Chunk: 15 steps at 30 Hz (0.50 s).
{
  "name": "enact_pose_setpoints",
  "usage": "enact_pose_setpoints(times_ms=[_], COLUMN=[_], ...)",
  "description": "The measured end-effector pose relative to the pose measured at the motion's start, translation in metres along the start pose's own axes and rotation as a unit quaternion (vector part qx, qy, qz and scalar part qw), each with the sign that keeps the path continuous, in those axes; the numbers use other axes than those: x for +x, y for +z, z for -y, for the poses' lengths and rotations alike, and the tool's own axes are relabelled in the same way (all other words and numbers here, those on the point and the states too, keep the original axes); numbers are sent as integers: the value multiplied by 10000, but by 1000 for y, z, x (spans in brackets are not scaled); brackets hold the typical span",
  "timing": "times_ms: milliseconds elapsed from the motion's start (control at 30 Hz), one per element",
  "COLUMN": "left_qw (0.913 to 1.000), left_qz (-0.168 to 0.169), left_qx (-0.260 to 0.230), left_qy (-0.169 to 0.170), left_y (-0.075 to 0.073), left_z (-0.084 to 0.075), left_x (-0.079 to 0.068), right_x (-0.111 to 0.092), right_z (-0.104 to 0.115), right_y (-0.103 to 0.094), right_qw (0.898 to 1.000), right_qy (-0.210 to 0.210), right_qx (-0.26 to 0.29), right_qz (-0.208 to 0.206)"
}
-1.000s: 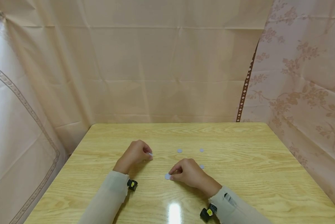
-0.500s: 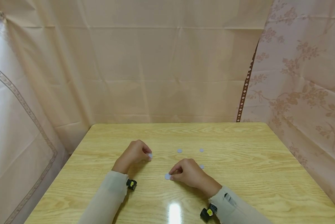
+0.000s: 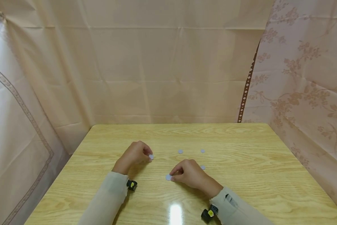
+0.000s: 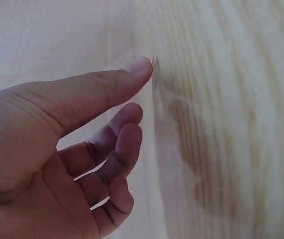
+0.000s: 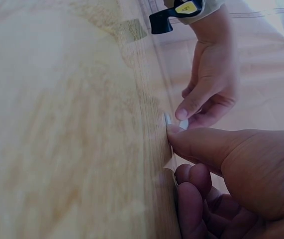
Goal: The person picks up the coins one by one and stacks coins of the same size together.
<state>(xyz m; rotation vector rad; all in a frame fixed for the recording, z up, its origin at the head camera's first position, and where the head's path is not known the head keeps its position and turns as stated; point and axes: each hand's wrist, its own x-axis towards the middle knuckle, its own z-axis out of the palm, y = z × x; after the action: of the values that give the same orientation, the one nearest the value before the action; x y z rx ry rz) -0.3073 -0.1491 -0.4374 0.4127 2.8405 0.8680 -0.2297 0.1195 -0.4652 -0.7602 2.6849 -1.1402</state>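
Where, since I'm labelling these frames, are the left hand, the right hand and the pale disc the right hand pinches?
Left hand (image 3: 135,153), head view: on its back.
Right hand (image 3: 191,173), head view: on its back.
Pale disc (image 3: 168,177), head view: on its uncovered face.

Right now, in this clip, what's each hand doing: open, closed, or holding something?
Left hand: closed, pinching a small pale disc.
Right hand: closed, thumb and finger pinching the edge of another pale disc.
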Motion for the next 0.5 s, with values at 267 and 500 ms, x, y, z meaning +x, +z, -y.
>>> enact_pose_setpoints(times_ms=[267,500], left_qw=[9992,9990], left_qz=[118,173], left_qx=[-376,-394], left_qy=[11,154], left_y=[0,-2], left_z=[-3,-9], left_x=[-1,-6], right_x=[0,-1], right_z=[0,0], right_y=[0,0], right_qw=[10000,10000], right_qy=[27,30], right_qx=[31,10], right_qz=[23,31])
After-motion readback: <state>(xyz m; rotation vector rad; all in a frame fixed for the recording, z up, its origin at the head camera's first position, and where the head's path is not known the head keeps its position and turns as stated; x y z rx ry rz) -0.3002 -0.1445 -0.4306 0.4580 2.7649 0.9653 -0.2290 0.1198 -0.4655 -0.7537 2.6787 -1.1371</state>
